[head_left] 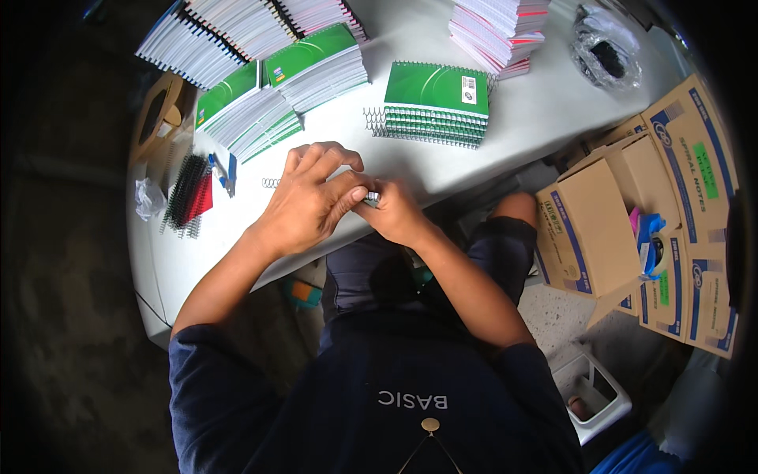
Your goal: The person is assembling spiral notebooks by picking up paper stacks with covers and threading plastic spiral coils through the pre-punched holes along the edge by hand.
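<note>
At the table's near edge, my hands meet over a spiral notebook that they mostly hide. Only a short pale, striped piece of the notebook [371,197] shows between the fingertips. Beyond my left hand [309,197] a loose end of wire coil [271,182] sticks out to the left. The left thumb and forefinger pinch at the striped piece, the other fingers bent above it. My right hand [397,215] grips the same piece from the right, fingers closed. Farther off, a stack of green spiral notebooks [437,87] has coil ends jutting from its sides.
Green-covered pads [316,55] lie fanned at the far left, before black-bound books [213,39]. White-paged stacks [497,35] and a plastic-wrapped roll [606,59] stand at the back right. Black coils [185,189] and a blue pen [217,171] lie left. Cardboard boxes [608,221] stand right.
</note>
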Demonstrator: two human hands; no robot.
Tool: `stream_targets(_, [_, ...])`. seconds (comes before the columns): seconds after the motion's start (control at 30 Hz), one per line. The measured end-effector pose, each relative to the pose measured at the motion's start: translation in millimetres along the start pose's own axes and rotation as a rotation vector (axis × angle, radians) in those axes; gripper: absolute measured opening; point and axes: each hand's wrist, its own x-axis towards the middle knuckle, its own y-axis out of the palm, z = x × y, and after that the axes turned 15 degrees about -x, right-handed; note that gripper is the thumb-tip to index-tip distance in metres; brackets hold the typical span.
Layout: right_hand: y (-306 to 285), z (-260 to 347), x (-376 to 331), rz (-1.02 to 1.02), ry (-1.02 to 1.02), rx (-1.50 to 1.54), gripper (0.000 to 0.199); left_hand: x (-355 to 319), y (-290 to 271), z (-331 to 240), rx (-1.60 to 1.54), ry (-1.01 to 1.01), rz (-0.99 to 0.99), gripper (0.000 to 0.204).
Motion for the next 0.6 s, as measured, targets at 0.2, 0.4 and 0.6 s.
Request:
stream_targets(0.2, [11,-18,-3,-0.057,-0.035,0.025,0.015,6,4,-9,-0.061,-0.004,0.024,0.015])
stream_targets(0.4, [-3,-5,2,0.036,0.019,-0.062,0.017,10,-6,-12,0.074,-0.052,-0.001,0.026])
stream_targets(0.6, [-52,36,7,-0.494,-0.209,0.094,0.019,52,-45,-16,0.079,-0.033,-0.261,0.031])
